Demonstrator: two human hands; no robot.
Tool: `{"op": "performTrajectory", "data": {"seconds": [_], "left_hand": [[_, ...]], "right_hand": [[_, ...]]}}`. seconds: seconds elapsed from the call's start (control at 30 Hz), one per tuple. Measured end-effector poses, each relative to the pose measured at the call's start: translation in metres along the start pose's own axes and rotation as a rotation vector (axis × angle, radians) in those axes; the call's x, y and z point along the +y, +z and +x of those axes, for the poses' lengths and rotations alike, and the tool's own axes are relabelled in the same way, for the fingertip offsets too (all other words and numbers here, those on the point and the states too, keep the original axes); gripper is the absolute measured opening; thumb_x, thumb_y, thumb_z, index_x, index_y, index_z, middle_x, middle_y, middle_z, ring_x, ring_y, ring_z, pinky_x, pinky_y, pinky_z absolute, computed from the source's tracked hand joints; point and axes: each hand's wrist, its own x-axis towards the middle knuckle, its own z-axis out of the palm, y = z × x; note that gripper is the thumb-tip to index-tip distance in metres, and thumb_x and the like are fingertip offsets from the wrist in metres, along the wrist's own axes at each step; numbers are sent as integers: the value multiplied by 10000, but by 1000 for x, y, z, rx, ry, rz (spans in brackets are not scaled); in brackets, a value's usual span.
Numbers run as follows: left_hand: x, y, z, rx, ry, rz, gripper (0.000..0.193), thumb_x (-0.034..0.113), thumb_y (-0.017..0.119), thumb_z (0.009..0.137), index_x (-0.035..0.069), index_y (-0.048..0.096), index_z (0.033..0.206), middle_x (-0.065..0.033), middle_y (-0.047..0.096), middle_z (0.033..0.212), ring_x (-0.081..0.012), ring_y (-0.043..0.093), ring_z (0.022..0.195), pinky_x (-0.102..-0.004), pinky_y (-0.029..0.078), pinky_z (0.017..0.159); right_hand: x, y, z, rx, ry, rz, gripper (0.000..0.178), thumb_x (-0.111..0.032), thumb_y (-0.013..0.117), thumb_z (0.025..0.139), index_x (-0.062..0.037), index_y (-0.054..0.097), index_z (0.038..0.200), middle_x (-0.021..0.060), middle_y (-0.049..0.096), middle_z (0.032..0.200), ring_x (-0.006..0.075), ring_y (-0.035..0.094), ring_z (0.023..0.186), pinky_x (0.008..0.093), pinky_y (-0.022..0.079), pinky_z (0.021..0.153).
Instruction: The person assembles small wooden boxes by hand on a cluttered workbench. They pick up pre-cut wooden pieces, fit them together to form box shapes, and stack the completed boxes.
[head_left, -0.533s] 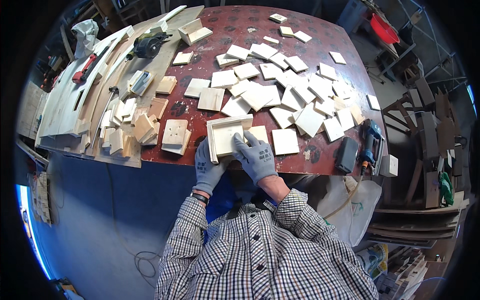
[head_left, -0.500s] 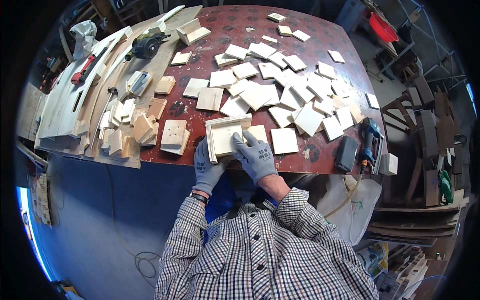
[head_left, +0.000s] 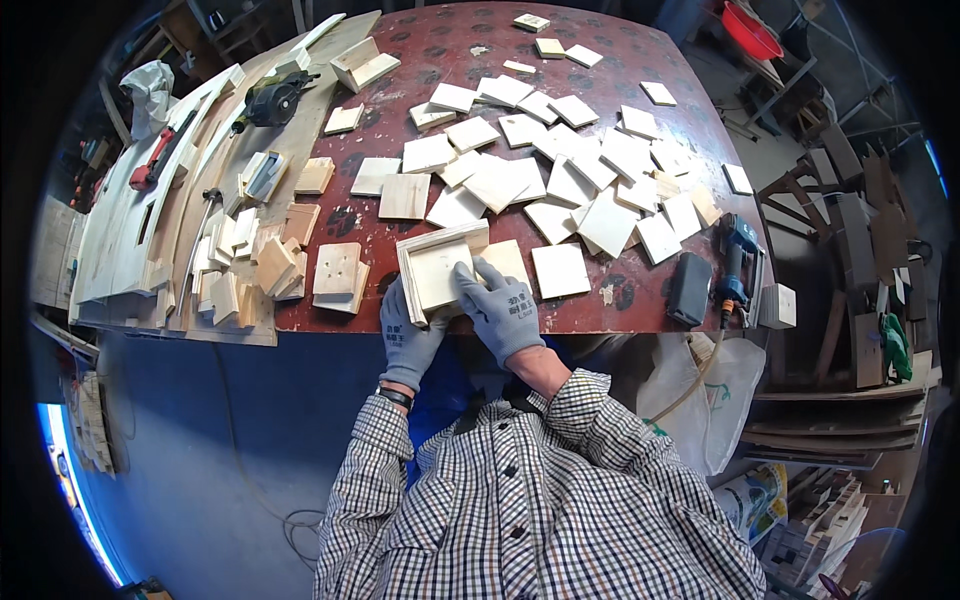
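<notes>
Both hands wear grey gloves with dark print. Between them, over the table's near edge, is a small wooden corner piece point(head_left: 437, 275): a pale square board with raised plywood strips along its left and far sides. My left hand point(head_left: 408, 338) grips it from the lower left, with part of the fingers hidden beneath. My right hand point(head_left: 503, 312) is closed at its near right corner, fingertips pressed on the pale board. Just beyond the right hand lies a loose square board point(head_left: 506, 258), partly covered by that hand. Another square board point(head_left: 561, 271) rests to its right.
Many pale square boards point(head_left: 497, 183) lie scattered on the dark red table point(head_left: 420, 60). Stacked wood blocks point(head_left: 340, 275) and offcuts point(head_left: 230, 298) stand left. At the right edge are a blue air nailer point(head_left: 738, 262) with a hose and a dark case point(head_left: 690, 288).
The whole view has shifted slightly, so the table appears higher and a little further left. Both hands keep nearly the same hold on the corner piece.
</notes>
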Motion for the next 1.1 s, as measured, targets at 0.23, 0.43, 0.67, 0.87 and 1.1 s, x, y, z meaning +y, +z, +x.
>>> {"op": "performTrajectory", "data": {"seconds": [0.23,0.43,0.67,0.87,1.1], "left_hand": [[9,-6,3,14,-12,-120,928,629,724,917,6,415,1531,-226,518,1449,-432,478,1380,-565,392,1143],[6,-4,1,51,6,-142,882,584,737,927,-1,446,1519,-221,536,1455,-446,494,1370,-558,391,1140],[-3,0,-3,51,14,-133,856,498,773,911,1,441,1524,-222,524,1476,-439,474,1399,-563,371,1163],[7,-5,1,9,-51,-163,926,574,771,895,12,417,1540,-220,515,1485,-428,472,1402,-553,369,1171],[9,2,2,100,-13,-139,826,567,722,947,14,467,1504,-221,540,1454,-430,497,1377,-550,393,1139]], "right_hand": [[17,3,-7,8,-55,139,533,-256,682,995,-227,570,1516,150,627,1437,378,695,1039,470,555,925],[63,-51,-14,202,206,-133,698,-409,753,926,-35,544,1478,179,611,1407,377,644,1177,496,505,980],[71,-70,-22,-214,490,-528,948,-667,752,845,-21,534,1503,165,617,1340,326,628,1205,470,501,982],[84,-72,-16,-232,540,-455,927,-577,803,792,-25,526,1482,187,644,1270,343,654,1146,468,514,978],[43,-83,-15,21,313,29,884,-514,863,757,-5,542,1405,216,629,1232,396,613,1154,502,488,1007]]}}
